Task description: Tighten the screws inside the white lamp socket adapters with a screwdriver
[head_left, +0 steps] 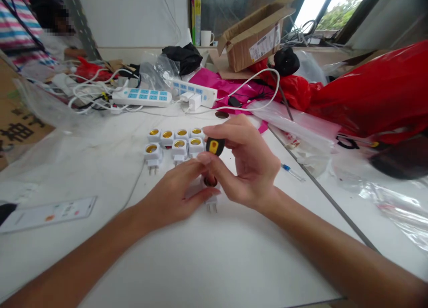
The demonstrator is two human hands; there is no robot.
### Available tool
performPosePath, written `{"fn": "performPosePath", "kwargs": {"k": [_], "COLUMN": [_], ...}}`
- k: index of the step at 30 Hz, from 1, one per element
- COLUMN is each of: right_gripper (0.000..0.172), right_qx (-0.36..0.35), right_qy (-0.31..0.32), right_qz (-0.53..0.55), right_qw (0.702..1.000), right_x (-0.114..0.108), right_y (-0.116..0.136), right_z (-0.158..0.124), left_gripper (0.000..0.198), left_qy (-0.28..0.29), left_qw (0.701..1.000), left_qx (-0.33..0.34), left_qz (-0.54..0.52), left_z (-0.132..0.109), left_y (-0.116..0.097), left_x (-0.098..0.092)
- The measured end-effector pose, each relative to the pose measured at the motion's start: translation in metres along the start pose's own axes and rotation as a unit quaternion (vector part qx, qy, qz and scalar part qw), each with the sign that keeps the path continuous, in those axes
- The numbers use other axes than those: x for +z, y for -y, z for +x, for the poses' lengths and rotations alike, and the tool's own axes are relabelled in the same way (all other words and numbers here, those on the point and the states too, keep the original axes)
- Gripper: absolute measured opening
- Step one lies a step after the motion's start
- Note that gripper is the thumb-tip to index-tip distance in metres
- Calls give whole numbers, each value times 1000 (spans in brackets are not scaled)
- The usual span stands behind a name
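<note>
My left hand (175,187) is closed around a white plug-in lamp socket (211,199), whose two metal prongs point toward me. The socket's round opening faces up, partly covered by fingers. Above it, my right hand (250,165) pinches a screwdriver (214,146) by its black-and-yellow handle, between thumb and fingers. Its shaft is hidden, so I cannot tell whether the tip touches inside the socket. Just beyond my hands, several similar white lamp sockets (153,153) with gold-coloured inner threads stand in two rough rows on the white table (214,263).
Power strips (142,96) and tangled white cables lie at the back. A phone-like white slab (50,214) is at left. On the right are a small blue-ended clear tube (292,172), plastic sheeting and red bags (374,94). An open carton (252,36) sits behind. A person is at far left.
</note>
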State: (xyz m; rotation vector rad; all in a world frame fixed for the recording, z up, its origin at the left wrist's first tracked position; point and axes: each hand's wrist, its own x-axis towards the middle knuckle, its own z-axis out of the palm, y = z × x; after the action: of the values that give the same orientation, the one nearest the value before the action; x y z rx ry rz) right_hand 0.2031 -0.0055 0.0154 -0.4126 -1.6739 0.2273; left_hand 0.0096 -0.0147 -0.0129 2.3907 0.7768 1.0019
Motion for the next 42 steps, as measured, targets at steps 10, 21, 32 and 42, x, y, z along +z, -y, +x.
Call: {"fn": "performPosePath", "kwargs": {"k": [10, 21, 32, 42], "right_gripper": [28, 27, 29, 26], "right_qx": [82, 85, 21, 101], "right_qy": [-8, 11, -26, 47], "right_qz": [35, 63, 2, 92], "right_qw": [996, 994, 999, 990], "right_x": [1, -3, 3, -1], "right_y": [8, 1, -9, 6], "right_z": [-8, -6, -3, -4], "left_gripper": [33, 35, 31, 26], "left_qy": [-11, 13, 14, 14], "left_qw": [998, 1000, 999, 998], "left_qx": [54, -3, 25, 13], "left_qz": [33, 24, 45, 59], "left_z": [-3, -2, -2, -1], "left_y": [8, 7, 7, 5], "left_x": [2, -1, -1, -3]}}
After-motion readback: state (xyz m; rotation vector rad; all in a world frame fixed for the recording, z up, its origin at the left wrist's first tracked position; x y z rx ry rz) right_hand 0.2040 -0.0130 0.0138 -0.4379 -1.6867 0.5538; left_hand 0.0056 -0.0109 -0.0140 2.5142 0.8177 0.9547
